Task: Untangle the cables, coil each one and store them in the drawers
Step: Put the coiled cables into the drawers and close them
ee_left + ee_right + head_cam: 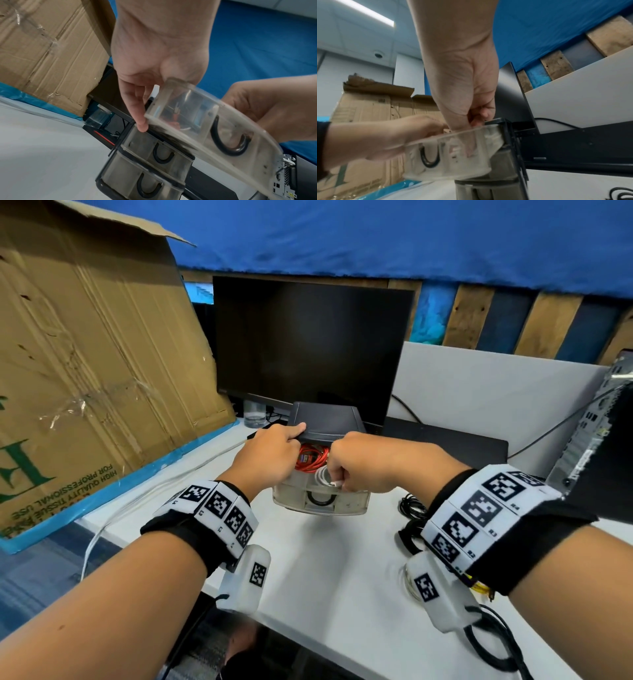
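A small drawer unit (327, 419) with a black top stands before the monitor. Its translucent top drawer (322, 503) is pulled out and holds a coiled red cable (310, 458) and a white cable (322, 477). My left hand (274, 451) rests on the unit's left front corner with the thumb on the top. In the left wrist view its straight fingers (139, 115) press down the side beside the drawer (223, 128). My right hand (342, 474) reaches into the drawer (450, 152) with its fingers (476, 117) curled, pinching the white cable. Two lower drawers (154, 150) are closed.
A loose black cable (412, 510) lies on the white table (335, 577) right of the unit. A dark monitor (308, 344) and a glass (255, 414) stand behind it. A big cardboard box (96, 364) leans at the left. A computer case (592, 422) stands at the right.
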The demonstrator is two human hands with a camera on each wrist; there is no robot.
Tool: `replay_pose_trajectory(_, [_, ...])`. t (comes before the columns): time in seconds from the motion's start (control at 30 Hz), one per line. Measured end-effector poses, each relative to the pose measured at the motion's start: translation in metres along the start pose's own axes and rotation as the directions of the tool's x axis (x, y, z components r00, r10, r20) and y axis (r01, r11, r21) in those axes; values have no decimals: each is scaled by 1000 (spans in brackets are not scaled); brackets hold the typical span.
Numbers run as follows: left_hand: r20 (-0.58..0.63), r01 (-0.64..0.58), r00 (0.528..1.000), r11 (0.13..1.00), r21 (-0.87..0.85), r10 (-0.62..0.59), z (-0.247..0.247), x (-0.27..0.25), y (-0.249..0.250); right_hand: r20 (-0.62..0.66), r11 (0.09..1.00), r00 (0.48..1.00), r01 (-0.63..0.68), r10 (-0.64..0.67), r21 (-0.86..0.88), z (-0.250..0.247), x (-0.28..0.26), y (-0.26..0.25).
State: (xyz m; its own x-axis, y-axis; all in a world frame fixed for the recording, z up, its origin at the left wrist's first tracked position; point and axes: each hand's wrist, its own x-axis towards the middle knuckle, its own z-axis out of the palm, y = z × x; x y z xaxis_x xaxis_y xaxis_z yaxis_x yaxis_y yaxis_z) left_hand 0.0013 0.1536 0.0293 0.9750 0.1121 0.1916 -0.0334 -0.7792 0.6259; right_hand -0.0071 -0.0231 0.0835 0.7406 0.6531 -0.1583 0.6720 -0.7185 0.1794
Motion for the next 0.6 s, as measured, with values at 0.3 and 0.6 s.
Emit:
replay_pose_trajectory(0.3, [-19,-45,999,992,115,47,-8,-2,8,-76,974,997,47,-30,221,-11,-23,3])
replay_pose_trajectory(0.6, [-89,-39,995,996,83,46,-8,1,9,-221,970,966,-84,136,229,7,-13,20])
